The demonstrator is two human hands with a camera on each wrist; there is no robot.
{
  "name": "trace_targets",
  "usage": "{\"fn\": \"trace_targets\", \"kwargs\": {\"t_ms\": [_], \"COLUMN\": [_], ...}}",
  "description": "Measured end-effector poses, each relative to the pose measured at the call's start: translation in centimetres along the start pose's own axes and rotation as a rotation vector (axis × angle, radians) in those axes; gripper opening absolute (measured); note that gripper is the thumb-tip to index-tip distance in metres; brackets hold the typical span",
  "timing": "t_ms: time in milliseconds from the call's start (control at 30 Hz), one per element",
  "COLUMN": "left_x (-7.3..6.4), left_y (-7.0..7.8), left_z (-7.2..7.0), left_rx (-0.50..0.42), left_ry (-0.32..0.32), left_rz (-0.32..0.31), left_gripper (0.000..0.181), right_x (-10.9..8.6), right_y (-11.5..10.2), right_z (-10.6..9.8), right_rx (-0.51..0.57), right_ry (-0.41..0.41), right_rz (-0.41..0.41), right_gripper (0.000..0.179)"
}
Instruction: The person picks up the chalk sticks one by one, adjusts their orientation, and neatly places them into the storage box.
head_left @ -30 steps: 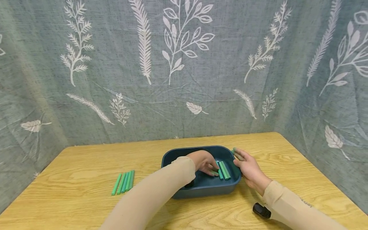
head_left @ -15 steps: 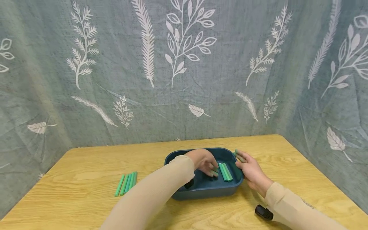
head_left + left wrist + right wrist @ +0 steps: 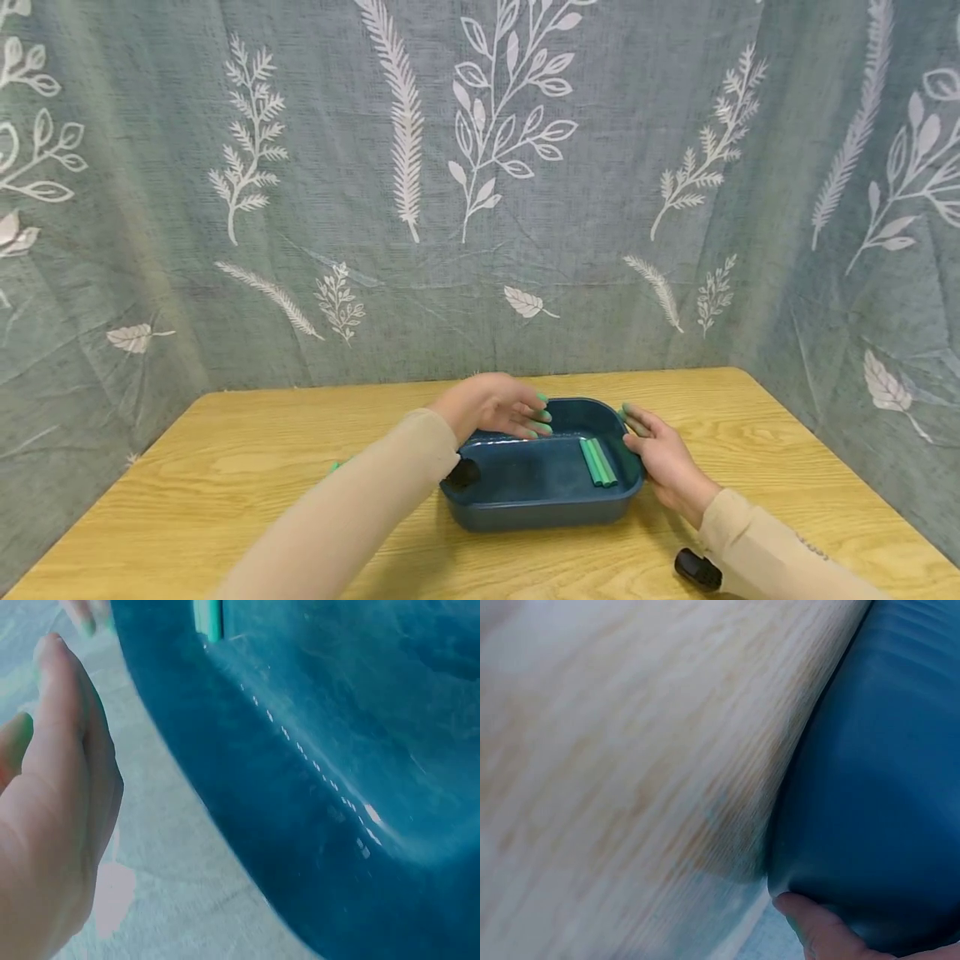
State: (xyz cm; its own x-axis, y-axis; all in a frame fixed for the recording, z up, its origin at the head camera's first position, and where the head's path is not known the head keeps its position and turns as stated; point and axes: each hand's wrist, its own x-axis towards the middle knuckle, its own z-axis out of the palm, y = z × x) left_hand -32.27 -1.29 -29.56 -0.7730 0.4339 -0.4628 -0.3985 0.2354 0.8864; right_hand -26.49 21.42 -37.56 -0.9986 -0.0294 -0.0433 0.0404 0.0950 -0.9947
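Observation:
A dark blue rectangular bin (image 3: pixel 540 515) stands on the wooden table. Several short green sticks (image 3: pixel 598 463) lie side by side on its floor at the right end; the left wrist view catches one end of these sticks (image 3: pixel 210 619). My left hand (image 3: pixel 501 407) hovers over the bin's back left part, fingers extended and holding nothing. At the bin's right end, my right hand (image 3: pixel 663 454) rests against the outer wall with its fingers fairly straight. In the right wrist view a fingertip (image 3: pixel 802 911) touches the bin's lower corner.
More green sticks (image 3: pixel 335 467) lie on the table at left, mostly hidden behind the left sleeve (image 3: pixel 352 508). Wooden tabletop (image 3: pixel 247 450) surrounds the bin. A grey-green curtain (image 3: pixel 420 325) with white leaf prints hangs behind and at both sides.
My left hand has risen out of the bin and moved slightly left, leaving the green sticks grouped at the right end. The right hand stays at the bin's side. The head view has shifted.

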Motion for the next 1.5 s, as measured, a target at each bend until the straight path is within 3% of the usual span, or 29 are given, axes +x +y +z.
{"fn": "trace_targets", "kwargs": {"t_ms": [433,667,1200,1500], "left_x": [-3.8,-5.7,-8.6,-9.6], "left_y": [-2.1,-3.4,-5.6,-6.7], "left_z": [-4.6,-6.8,-9.6,-11.1], "left_rx": [-0.037,-0.041,-0.061,-0.068], "left_ry": [0.114,0.110,0.096,0.127], "left_rz": [0.121,0.155,0.218,0.233], "left_gripper": [0.045,0.049,0.053,0.054], "right_x": [-0.4,-0.5,-0.5,-0.4], "right_y": [-0.4,-0.3,-0.2,-0.4], "right_z": [0.2,0.2,0.1,0.2], "right_rx": [-0.025,-0.011,-0.026,-0.018], "right_ry": [-0.007,-0.007,-0.012,-0.027], "right_rz": [0.030,0.022,0.023,0.032], "right_gripper": [0.056,0.056,0.057,0.058]}}
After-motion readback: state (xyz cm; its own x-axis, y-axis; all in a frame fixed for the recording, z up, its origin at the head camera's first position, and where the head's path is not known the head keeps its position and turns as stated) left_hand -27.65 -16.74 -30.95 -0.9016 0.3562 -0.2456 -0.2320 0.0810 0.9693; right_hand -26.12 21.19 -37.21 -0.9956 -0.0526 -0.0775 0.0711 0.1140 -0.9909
